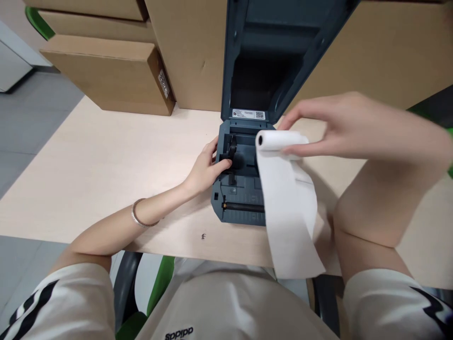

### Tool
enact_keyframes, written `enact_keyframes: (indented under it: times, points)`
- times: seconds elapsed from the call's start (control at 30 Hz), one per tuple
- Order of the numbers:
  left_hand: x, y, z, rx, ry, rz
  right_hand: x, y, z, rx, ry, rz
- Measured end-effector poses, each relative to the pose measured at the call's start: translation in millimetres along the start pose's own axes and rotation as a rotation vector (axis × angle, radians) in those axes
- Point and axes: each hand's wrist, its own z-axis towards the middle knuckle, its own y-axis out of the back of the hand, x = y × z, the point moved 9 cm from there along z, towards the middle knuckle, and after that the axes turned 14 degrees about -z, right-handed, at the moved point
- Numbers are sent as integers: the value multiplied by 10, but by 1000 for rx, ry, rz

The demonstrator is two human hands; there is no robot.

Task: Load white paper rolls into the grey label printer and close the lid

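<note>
A dark blue-grey label printer [240, 186] stands on the table with its lid [283, 28] raised and tilted back. My left hand [208, 167] grips the printer's left side, the thumb over the rim by a black roll holder [231, 146] inside. Above the printer's right part, my right hand [329, 123] holds a white paper roll [283, 140] between thumb and fingers. From the roll a long loose strip hangs toward the table's front edge, covering the printer's right side. Across the printer's front runs a black roller [244, 207].
The pale wooden table [106, 174] spreads to both sides. A cardboard box [106, 75] stands at the back left, with taller cardboard [191, 56] behind the printer. A green and black chair [130, 283] is below the front edge.
</note>
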Motion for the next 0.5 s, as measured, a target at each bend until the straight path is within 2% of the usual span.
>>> enact_keyframes:
  times: [0.13, 0.2, 0.27, 0.37, 0.5]
  points:
    - [-9, 0, -7, 6, -11, 14, -960, 35, -202, 15, -228, 31]
    - [9, 17, -6, -1, -10, 20, -1413, -85, -253, 72, -347, 148]
    - [32, 33, -3, -7, -6, 17, -1747, -261, -274, 165, -470, 197]
    - [56, 41, -1, -12, 6, -11, -1921, -506, -201, 298, -503, 133]
    - [49, 42, -9, -35, 27, -20, -1728, -853, -42, 476, -333, 91]
